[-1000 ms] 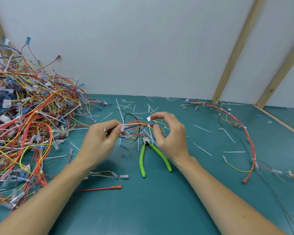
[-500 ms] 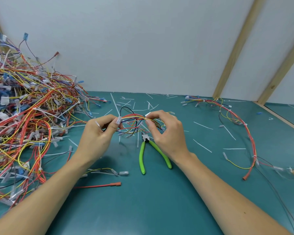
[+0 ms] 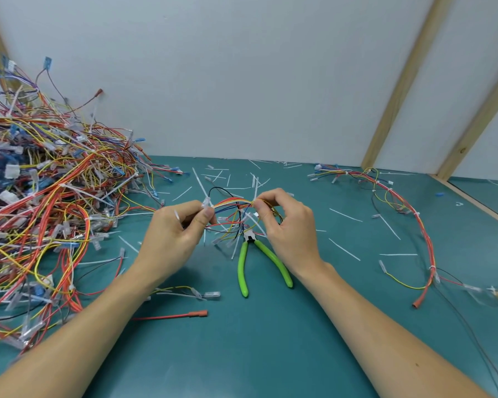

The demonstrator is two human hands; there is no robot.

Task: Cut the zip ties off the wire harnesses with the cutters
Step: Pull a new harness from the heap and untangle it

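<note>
Two bare hands meet above the middle of a smooth teal surface point(image 3: 270, 354), stretching a small bundle of thin multicoloured plastic-coated wires point(image 3: 233, 209) between them. The left hand point(image 3: 173, 234) pinches one end by a clear connector; the right hand point(image 3: 288, 225) pinches the other end, fingers curled. Just below, flat on the surface, lie green-handled cutters point(image 3: 246, 265), handles spread towards the near edge, the right handle partly under the right wrist. A tall, loose heap of tangled red, yellow and blue wire harnesses point(image 3: 46, 211) fills the left edge. A long red-and-yellow harness point(image 3: 414, 219) curves along the right side. Thin white cut zip-tie strips point(image 3: 344, 249) scatter towards the far edge. The near part lies open.
</note>
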